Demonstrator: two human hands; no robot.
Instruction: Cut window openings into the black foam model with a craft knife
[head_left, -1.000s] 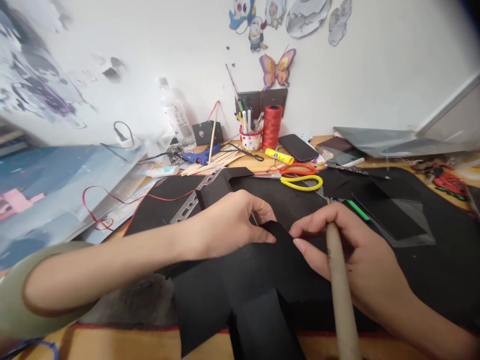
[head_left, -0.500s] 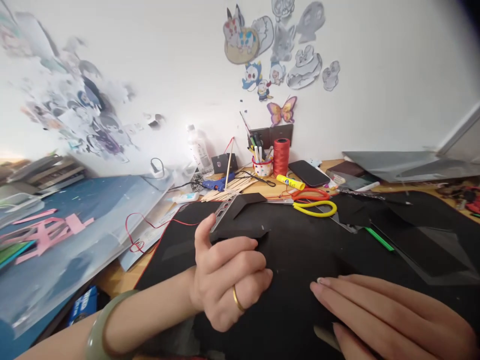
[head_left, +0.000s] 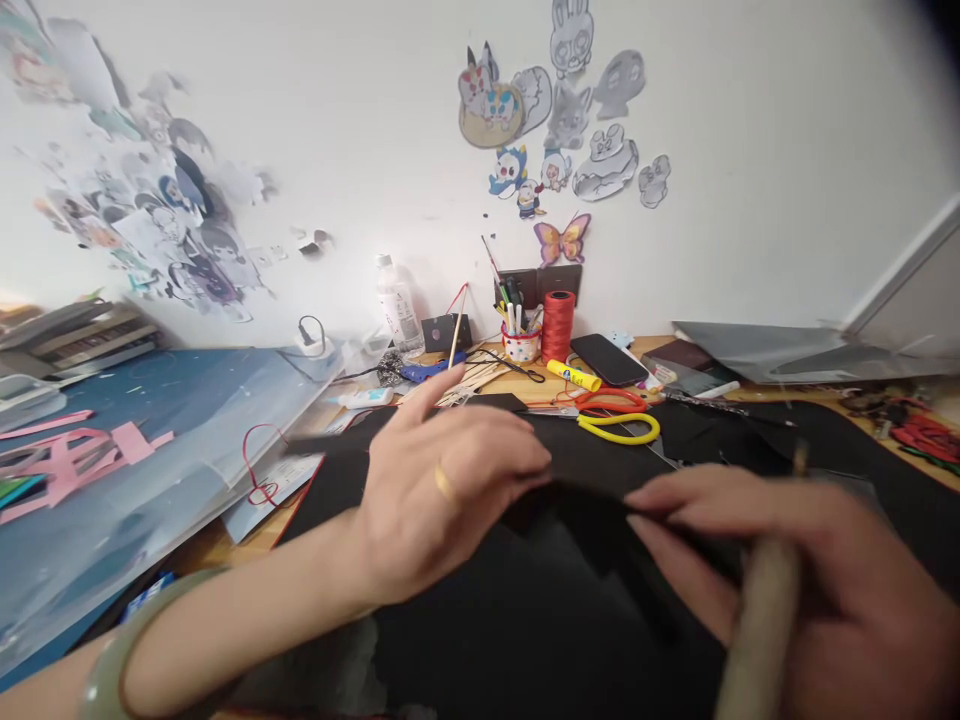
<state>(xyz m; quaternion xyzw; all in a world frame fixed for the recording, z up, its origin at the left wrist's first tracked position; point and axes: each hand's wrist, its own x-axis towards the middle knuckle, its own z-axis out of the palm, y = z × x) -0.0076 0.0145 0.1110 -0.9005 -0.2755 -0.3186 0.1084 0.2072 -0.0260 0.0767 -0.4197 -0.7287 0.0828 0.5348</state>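
My left hand point(head_left: 457, 485) is above the black mat point(head_left: 525, 640), its fingers curled on the edge of a dark piece of black paper point(head_left: 581, 510). The index finger sticks up. A gold ring and a pale green bangle are on that hand and wrist. Opposite, my right hand point(head_left: 817, 560) pinches the other end of the paper between thumb and fingertips. A tan stick-like handle point(head_left: 761, 630) also rests in this hand, blurred, and its tip is hard to make out. The paper spans the gap between both hands and looks bent, its outline lost against the dark mat.
Scissors point(head_left: 619, 428) with yellow and orange handles lie behind the hands. Farther back are a yellow glue stick point(head_left: 574, 376), a red thread spool point(head_left: 557, 325), a pen cup point(head_left: 521, 343), a phone point(head_left: 609, 358) and a bottle point(head_left: 399, 308). Pink cutouts point(head_left: 112, 450) lie at left.
Both hands have lifted, and the right has come up with the tan handle more in view. The black paper now shows stretched between them. My view has tilted slightly upward.
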